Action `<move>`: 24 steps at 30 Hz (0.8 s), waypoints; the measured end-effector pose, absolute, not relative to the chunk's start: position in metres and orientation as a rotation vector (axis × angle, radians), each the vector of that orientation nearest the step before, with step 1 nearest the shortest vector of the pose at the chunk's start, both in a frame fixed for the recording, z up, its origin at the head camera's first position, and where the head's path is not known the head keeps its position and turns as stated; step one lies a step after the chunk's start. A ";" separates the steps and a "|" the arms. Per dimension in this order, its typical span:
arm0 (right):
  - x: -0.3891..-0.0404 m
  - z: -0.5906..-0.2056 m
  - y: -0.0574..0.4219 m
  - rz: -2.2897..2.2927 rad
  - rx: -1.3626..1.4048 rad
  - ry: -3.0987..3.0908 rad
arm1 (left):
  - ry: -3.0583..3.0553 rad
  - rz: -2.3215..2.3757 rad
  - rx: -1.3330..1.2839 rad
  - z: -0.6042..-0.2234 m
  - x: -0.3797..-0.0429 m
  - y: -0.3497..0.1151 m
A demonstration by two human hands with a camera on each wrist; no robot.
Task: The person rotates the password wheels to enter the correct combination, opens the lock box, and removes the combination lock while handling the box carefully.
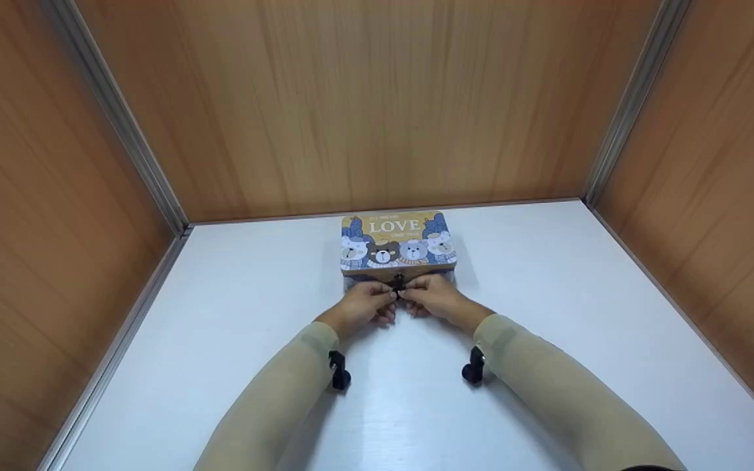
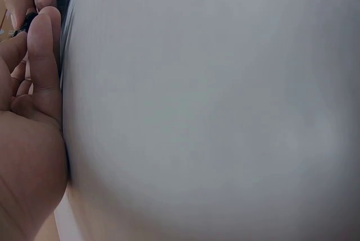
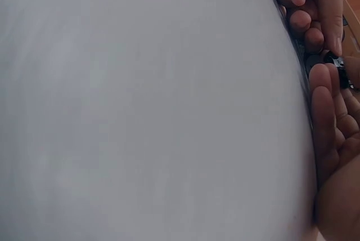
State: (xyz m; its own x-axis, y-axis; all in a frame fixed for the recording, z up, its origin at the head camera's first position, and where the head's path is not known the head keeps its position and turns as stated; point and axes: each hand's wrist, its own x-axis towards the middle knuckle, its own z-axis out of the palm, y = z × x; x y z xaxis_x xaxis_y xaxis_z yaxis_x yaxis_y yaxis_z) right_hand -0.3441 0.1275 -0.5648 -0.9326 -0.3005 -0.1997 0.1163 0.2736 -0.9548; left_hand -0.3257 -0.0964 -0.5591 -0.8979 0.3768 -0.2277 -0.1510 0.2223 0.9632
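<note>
A tin box (image 1: 395,256) with a yellow and blue lid, printed with bears and the word LOVE, sits closed near the back of the table. At the clasp on its front hangs a small black padlock (image 1: 398,282). My left hand (image 1: 362,302) pinches the padlock from the left between thumb and finger. From the other side my right hand (image 1: 440,297) pinches it too, fingertips close to the left ones. Close up in the right wrist view, the black padlock (image 3: 343,76) shows among the fingers, mostly covered by them.
The white table (image 1: 252,314) is bounded by a wood-grain back panel (image 1: 377,111) and side panels, with grey metal strips along the corners. A black wrist mount (image 1: 339,371) hangs under the left sleeve, and another mount (image 1: 474,367) under the right.
</note>
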 end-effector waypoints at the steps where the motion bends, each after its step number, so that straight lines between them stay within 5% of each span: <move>1: -0.344 -0.565 0.128 -1.709 -0.170 2.202 | 2.087 1.719 0.208 -0.559 -0.326 -0.096; 24: -0.342 -0.561 0.128 -1.697 -0.172 2.201 | 2.065 1.743 0.193 -0.558 -0.325 -0.096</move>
State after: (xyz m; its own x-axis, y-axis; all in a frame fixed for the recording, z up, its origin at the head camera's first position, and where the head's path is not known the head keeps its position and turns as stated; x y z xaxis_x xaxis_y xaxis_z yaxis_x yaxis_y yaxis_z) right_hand -0.3415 0.1278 -0.5614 -0.9295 -0.3076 -0.2035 0.1187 0.2730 -0.9547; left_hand -0.3246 -0.0959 -0.5584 -0.8981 0.3732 -0.2325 -0.1664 0.2008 0.9654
